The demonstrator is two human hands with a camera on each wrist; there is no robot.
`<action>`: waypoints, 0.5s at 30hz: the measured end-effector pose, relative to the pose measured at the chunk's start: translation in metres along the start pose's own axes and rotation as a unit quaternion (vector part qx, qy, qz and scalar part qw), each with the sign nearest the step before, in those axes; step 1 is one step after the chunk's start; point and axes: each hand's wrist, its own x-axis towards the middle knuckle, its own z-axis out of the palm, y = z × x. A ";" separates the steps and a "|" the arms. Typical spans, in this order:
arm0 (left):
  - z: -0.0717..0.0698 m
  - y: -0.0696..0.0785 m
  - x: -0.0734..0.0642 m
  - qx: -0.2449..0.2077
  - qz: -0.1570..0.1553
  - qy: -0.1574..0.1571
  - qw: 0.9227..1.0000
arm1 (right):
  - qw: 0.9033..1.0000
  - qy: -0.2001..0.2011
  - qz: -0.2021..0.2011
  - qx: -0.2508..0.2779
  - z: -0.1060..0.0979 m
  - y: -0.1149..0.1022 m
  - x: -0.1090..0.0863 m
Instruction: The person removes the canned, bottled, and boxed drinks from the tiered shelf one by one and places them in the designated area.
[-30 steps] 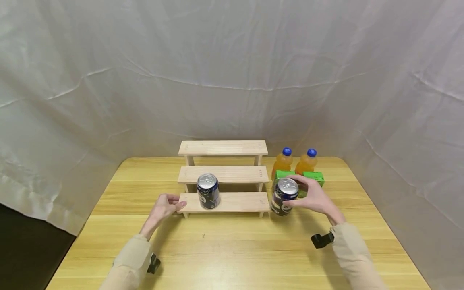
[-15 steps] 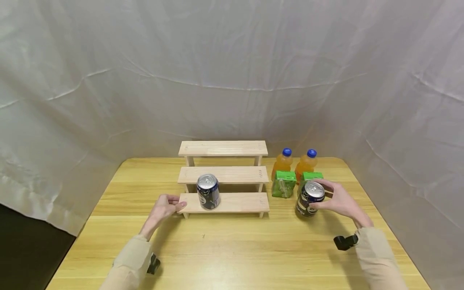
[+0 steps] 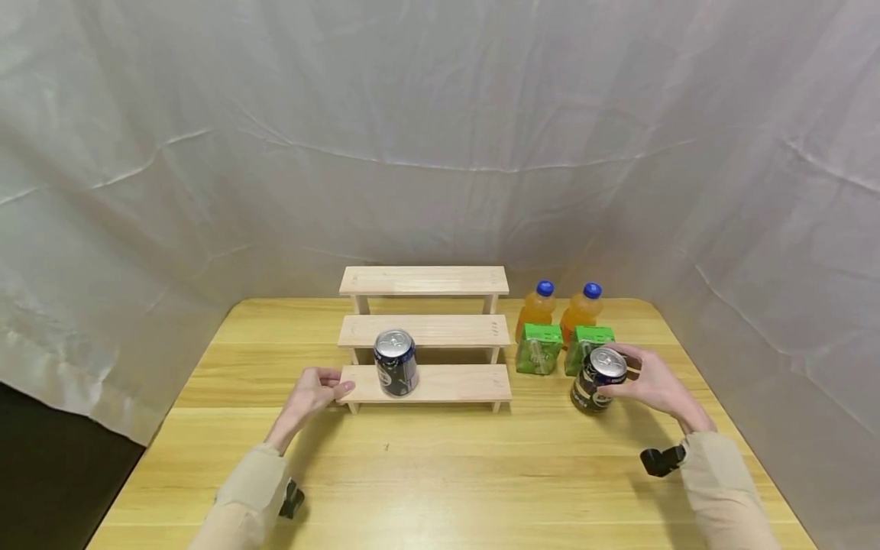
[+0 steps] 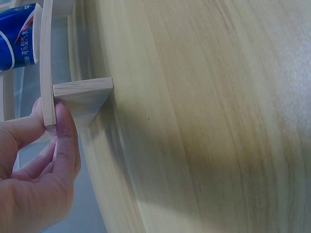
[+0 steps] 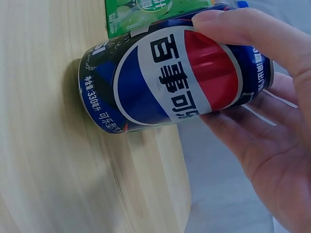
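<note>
My right hand (image 3: 649, 384) grips a dark blue soda can (image 3: 596, 386) upright, low over the table in front of the right-hand green juice box. In the right wrist view the can (image 5: 160, 77) shows a red, white and blue round logo, with thumb and fingers around its upper part. My left hand (image 3: 315, 393) pinches the left end of the lowest board of a three-step wooden shelf (image 3: 454, 382); the left wrist view shows thumb and fingers on both faces of that board (image 4: 47, 73). A second soda can (image 3: 395, 367) stands on that lowest step, left of its middle.
Two green juice boxes (image 3: 538, 349) stand right of the shelf. Behind them are two orange drink bottles (image 3: 536, 312) with blue caps. A pale curtain (image 3: 440, 191) hangs behind and at the sides of the wooden table (image 3: 440, 473).
My right hand has carried its can rightward from beside the lowest step to in front of the right-hand juice box, uncovering the left juice box. My left hand stays on the shelf.
</note>
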 end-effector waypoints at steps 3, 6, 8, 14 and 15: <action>0.000 0.000 0.000 0.004 0.003 0.004 1.000 | 1.000 -0.002 -0.002 -0.009 0.000 -0.001 0.001; 0.001 -0.001 0.000 0.003 0.005 0.004 1.000 | 1.000 -0.004 -0.006 -0.017 0.001 -0.001 0.000; 0.001 -0.001 0.000 0.004 0.006 0.005 1.000 | 1.000 -0.011 -0.005 -0.017 0.001 -0.002 0.000; 0.001 -0.002 0.000 0.007 0.011 0.013 1.000 | 1.000 -0.014 -0.007 -0.014 0.000 -0.009 -0.004; 0.001 -0.002 0.000 0.006 0.011 0.013 1.000 | 1.000 -0.008 -0.009 -0.012 0.000 -0.011 -0.004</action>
